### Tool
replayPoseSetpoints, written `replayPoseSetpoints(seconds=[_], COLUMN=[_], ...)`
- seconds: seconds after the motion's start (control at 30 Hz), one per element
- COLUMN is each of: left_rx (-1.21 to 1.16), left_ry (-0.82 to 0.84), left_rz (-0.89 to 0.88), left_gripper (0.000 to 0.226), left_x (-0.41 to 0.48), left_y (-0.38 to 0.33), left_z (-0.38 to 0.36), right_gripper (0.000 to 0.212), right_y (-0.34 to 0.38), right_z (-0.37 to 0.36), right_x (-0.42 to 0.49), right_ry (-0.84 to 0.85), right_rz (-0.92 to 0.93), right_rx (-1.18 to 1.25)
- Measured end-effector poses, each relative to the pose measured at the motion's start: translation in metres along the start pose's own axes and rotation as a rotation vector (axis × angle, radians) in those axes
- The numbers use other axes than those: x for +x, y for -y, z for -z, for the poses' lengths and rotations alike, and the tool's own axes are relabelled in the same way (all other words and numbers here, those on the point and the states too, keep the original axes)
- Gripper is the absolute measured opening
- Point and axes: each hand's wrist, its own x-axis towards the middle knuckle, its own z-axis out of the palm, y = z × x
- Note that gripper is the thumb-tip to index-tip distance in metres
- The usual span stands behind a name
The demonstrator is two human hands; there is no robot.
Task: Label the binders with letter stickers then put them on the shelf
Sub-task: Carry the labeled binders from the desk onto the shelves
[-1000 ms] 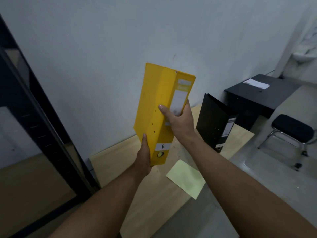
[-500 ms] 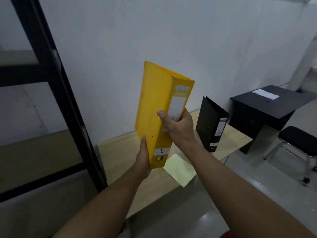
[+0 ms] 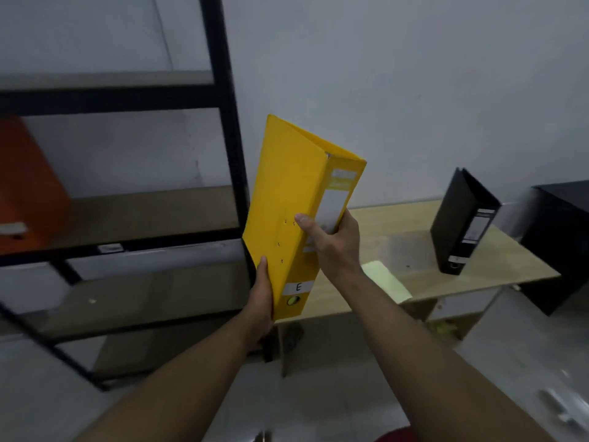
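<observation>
**Yellow binder (image 3: 287, 202), E sticker (image 3: 298, 287) on its spine, held in the air just right of the shelf post (image 3: 223, 122)**

Far left of the shelf post, an orange binder (image 3: 28, 186) stands on the middle shelf board (image 3: 143, 215). The stretch of board between it and the post looks open enough to take another binder. Just right of the post, the left hand (image 3: 259, 301) cups the yellow binder's lower corner, thumb laid up along the cover. The right hand (image 3: 331, 247) wraps the spine at mid-height, fingers curled round onto the cover. The binder is tilted, its spine leaning away from the post at the top. Labelling of this one appears done, so shelving is the step in hand. The next move likely calls for carrying it left past the post, righting it, and setting its base on the board. The post's edge and the beam above the bay are the probable snags. Well right of the post, a pale yellow sheet (image 3: 387, 282) and a black binder (image 3: 462, 224) sit on the table (image 3: 398, 237).
</observation>
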Motion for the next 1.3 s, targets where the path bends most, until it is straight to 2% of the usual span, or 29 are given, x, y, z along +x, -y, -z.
replayPoseSetpoints(seconds=[0.17, 0.37, 0.57, 0.7, 0.8, 0.9, 1.07, 1.2, 1.3], left_rx=[0.019, 0.070, 0.057, 0.052, 0.077, 0.098, 0.073, 0.075, 0.086], left_ry=[-0.060, -0.065, -0.194, -0.270, -0.282, -0.254, -0.207, -0.273, -0.329], left_rz=[-0.025, -0.008, -0.030, -0.048, -0.071, -0.094, -0.044, -0.044, -0.039], left_gripper=[0.079, 0.070, 0.069, 0.066, 0.067, 0.062, 0.086, 0.062, 0.056], left_x=[-0.026, -0.041, -0.032, -0.017, -0.007, 0.002, 0.013, 0.021, 0.030], left_y=[-0.013, -0.044, -0.072, -0.096, -0.116, -0.129, -0.131, -0.129, -0.136], left_z=[0.065, 0.126, 0.192, 0.246, 0.286, 0.327, 0.376, 0.388, 0.395], right_gripper=[0.052, 0.047, 0.055, 0.047, 0.058, 0.052, 0.060, 0.056, 0.052], right_y=[0.003, 0.005, -0.010, -0.013, -0.023, -0.050, -0.079, -0.097, -0.104], right_z=[-0.058, -0.124, -0.196, -0.259, -0.301, -0.337, -0.378, -0.394, -0.406], right_x=[-0.020, -0.027, -0.029, -0.027, -0.033, -0.044, -0.062, -0.056, -0.042], right_ry=[0.159, 0.241, 0.224, 0.215, 0.173, 0.090, -0.027, -0.037, -0.039], right_rz=[-0.039, -0.032, -0.048, -0.059, -0.020, -0.064, -0.107, -0.145, -0.157], right_rx=[0.032, 0.027, 0.064, 0.119, 0.127, 0.157, 0.140, 0.100, 0.079])
